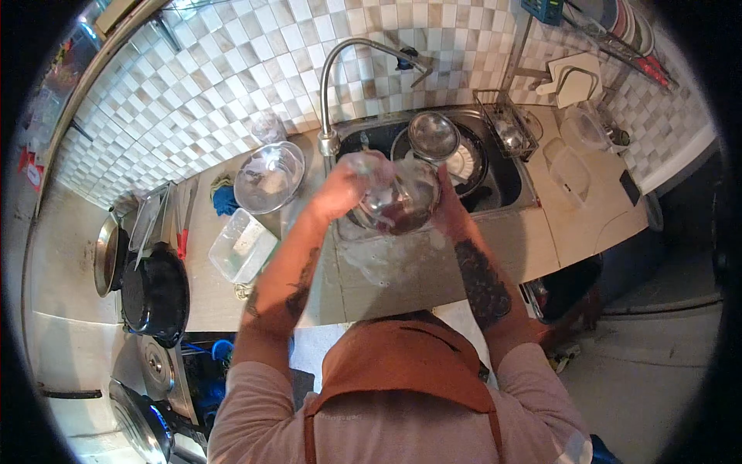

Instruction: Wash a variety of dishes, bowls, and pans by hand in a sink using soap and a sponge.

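Note:
Over the front of the sink, my right hand grips the right side of a shiny round bowl. At the bowl's left side is my left hand, blurred and wet. Its fingers look curled, but whether they hold a scrubber or only the bowl is unclear. Behind them in the basin, a metal bowl or strainer rests over a dark pan. A pale fluted piece lies in that pan.
A curved faucet rises behind the basin. Left stand a clear bowl, a plastic container, a blue cloth and a black pot. Right are a wire caddy, a clear lid and a phone-like dark slab.

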Demonstrator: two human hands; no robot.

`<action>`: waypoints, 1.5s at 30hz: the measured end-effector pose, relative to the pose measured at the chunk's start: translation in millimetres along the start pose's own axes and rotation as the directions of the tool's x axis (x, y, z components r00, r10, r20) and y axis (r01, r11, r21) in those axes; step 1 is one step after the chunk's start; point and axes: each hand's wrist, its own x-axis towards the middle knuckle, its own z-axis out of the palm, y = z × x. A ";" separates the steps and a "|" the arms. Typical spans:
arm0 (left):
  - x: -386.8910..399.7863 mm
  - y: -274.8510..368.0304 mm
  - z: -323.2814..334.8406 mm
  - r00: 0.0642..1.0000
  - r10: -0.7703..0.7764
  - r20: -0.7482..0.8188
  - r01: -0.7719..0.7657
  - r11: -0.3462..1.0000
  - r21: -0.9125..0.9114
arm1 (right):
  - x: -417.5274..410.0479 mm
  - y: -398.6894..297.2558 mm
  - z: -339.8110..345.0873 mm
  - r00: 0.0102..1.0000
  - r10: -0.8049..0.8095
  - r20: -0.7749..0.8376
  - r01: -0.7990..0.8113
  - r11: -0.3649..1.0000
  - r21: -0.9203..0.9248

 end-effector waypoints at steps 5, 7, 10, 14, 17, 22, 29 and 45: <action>9.2 -35.1 -3.4 0.668 -0.087 -0.739 -0.082 0.979 -0.188 | -10.0 -5.0 28.9 0.997 -0.074 -0.001 0.073 0.990 0.118; 14.8 -33.4 19.3 0.602 0.034 -0.797 -0.065 0.998 -0.007 | -7.4 -10.1 32.5 0.999 -0.048 0.000 0.048 0.994 0.098; 16.2 -48.5 46.7 0.694 0.508 -0.509 -0.242 0.832 0.500 | -0.2 -15.4 44.3 0.988 -0.150 0.037 0.154 0.974 -0.163; 21.8 -41.6 20.2 0.823 0.368 -0.433 -0.124 0.860 0.495 | 1.0 -28.9 41.8 0.970 -0.154 0.187 0.216 0.899 -0.380; 29.5 -35.6 32.8 0.799 0.258 -0.544 -0.286 0.958 0.034 | 3.9 -36.4 43.8 0.970 -0.136 0.201 0.208 0.893 -0.398; 25.1 -31.0 -1.0 0.903 0.291 -0.317 -0.296 0.955 0.032 | -11.1 -48.1 57.6 0.975 0.039 0.218 0.040 0.938 -0.344; 4.1 -52.9 70.6 0.851 -0.121 -0.510 -0.372 0.546 -0.751 | 6.1 -0.2 69.3 0.843 -0.410 0.347 0.508 0.396 -0.765; -107.7 -68.6 -76.2 0.264 -0.307 -0.914 -0.190 0.913 -0.362 | 119.9 26.0 -120.1 0.899 -0.300 0.318 0.201 -0.363 -0.910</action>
